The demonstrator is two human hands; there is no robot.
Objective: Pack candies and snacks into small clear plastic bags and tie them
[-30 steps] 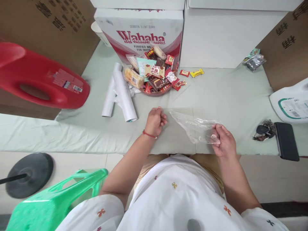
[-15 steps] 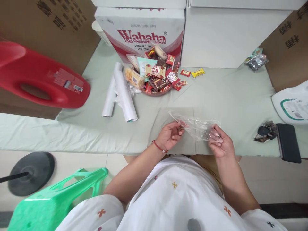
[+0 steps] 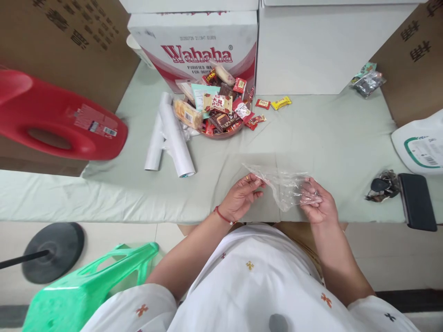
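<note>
A clear plastic bag [image 3: 285, 186] is held between my two hands above the front part of the cloth-covered table [image 3: 328, 143]. My left hand [image 3: 242, 196], with a red bracelet at the wrist, pinches the bag's left end between thumb and fingers. At the other end, my right hand [image 3: 319, 203] is closed on the bag, and the film lies over some of its fingers. The bag looks thin and crinkled, and nothing can be seen inside it. Beyond my hands stands a bowl [image 3: 223, 135] heaped with wrapped snacks [image 3: 218, 103].
Left of the bowl lie white rolls [image 3: 177, 143]; further left is a red jug [image 3: 69, 124]. Boxes [image 3: 194, 41] line the back. A few sweets [image 3: 281, 102] lie beside the bowl. Keys [image 3: 382, 186], a phone [image 3: 417, 201] and a white jug [image 3: 424, 145] are right. A green stool [image 3: 86, 286] stands lower left.
My left hand has shifted slightly left and the bag's middle now hangs lower and wider. My right hand stays nearly in place. The view has turned a little.
</note>
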